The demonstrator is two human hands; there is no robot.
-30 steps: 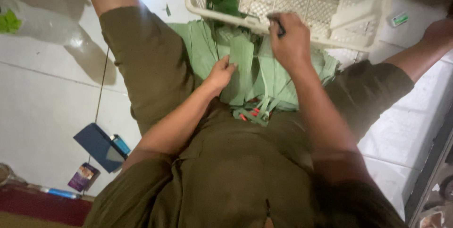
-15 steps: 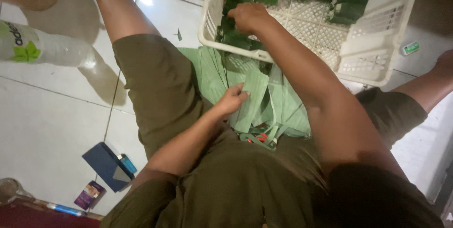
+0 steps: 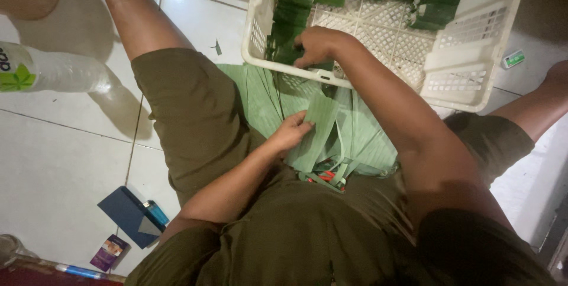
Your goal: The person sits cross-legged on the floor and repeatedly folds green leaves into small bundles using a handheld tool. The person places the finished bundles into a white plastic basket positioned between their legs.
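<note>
Compared with half a second ago, the clear plastic water bottle (image 3: 50, 70) on the white tiled floor (image 3: 53, 162) sits lower in view. The left hand (image 3: 291, 133) keeps its fingers loosely curled, pinching the top strip of the pale green leaf strips (image 3: 322, 129) heaped on the lap. The right hand (image 3: 316, 46) has sunk deeper into the white perforated plastic crate (image 3: 455, 64), fingers bent over a dark green folded leaf parcel (image 3: 288, 54); whether they grasp it is unclear. The crate's far edge is cut off.

Head camera looks steeply down, close
</note>
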